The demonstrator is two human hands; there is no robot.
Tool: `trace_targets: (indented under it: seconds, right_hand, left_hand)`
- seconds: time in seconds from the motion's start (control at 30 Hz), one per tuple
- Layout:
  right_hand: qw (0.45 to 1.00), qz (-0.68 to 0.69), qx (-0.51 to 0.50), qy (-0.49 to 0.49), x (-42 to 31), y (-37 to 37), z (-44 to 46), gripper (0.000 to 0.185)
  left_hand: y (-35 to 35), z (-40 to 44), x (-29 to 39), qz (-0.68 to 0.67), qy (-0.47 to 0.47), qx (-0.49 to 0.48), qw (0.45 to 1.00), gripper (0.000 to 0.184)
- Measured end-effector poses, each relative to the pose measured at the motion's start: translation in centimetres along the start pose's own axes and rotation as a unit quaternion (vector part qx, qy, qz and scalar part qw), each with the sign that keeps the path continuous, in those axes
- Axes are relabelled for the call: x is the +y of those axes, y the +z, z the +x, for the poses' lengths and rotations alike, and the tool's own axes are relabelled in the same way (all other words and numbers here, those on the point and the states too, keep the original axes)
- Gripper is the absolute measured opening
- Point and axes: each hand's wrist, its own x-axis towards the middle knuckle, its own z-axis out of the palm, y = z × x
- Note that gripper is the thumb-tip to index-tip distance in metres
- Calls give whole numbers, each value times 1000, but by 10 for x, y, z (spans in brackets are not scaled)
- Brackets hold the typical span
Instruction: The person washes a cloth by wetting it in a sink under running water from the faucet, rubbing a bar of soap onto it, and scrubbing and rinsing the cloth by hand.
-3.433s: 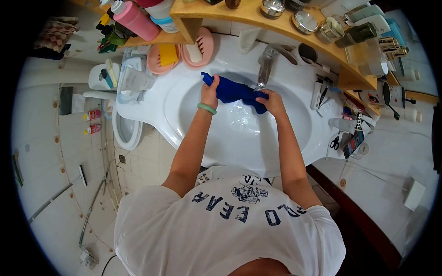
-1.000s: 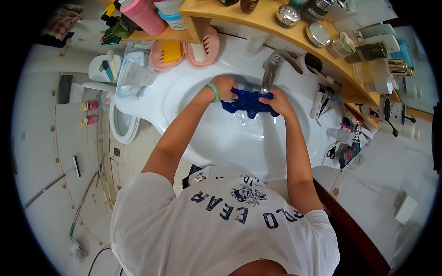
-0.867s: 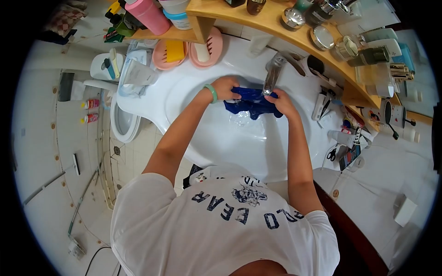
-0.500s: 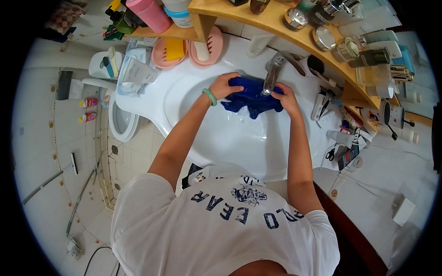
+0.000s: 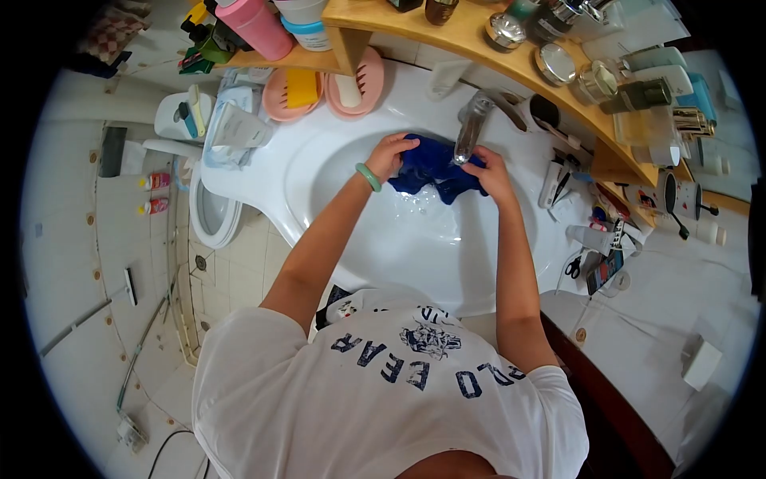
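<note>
With the fingers of your left hand and right hand, you are grasping opposite ends of the rumpled dark-blue cloth, which is hanging under the silver metal faucet within the glossy white oval basin.

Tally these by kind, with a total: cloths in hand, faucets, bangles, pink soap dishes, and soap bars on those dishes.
Blue cloth: 1
Faucet: 1
Green bangle: 1
Pink soap dishes: 2
Soap bars: 2
Total: 7
</note>
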Motion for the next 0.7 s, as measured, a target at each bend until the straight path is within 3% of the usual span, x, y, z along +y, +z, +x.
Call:
trace_targets:
  seconds: [0.07, 0.13, 0.17, 0.2, 0.27, 0.3, 0.5, 0.57, 0.6, 0.67, 0.7]
  right_hand:
    - [997, 66, -28, -27, -1, 12, 1, 30]
    - [994, 66, -52, 66, -5, 19, -1, 33]
    - [996, 61, -56, 30, 4, 21, 1, 36]
    - [996, 61, -56, 29, 8, 22, 2, 36]
    - [998, 42, -44, -10, 16, 23, 3, 36]
    - [998, 42, -44, -10, 16, 21, 3, 36]
    - [996, -60, -65, 6, 13, 10, -3, 36]
    - [966, -253, -52, 1, -6, 8, -9, 34]
    - [966, -253, -51, 1, 1, 9, -8, 34]
    - [997, -57, 38, -31, 26, 12, -4, 31]
    - [997, -56, 36, -31, 30, 15, -4, 31]
  left_hand:
    - [21, -3, -5, -47, 9, -11, 999, 24]
    - [29, 0, -16, 19, 24, 3, 1000, 33]
    - [22, 5, -29, 113, 28, 26, 993, 49]
    - [23, 5, -27, 112, 29, 26, 993, 49]
    - [24, 2, -20, 441, 99, 60, 890, 57]
    - [20, 4, -20, 489, 126, 76, 860, 60]
    - [25, -4, 12, 487, 173, 98, 851, 53]
    - [36, -12, 21, 506, 193, 138, 829, 52]
    - [37, -14, 22, 506, 193, 138, 829, 52]
    - [37, -17, 23, 497, 210, 161, 826, 51]
    - [39, -20, 23, 522, 196, 180, 810, 49]
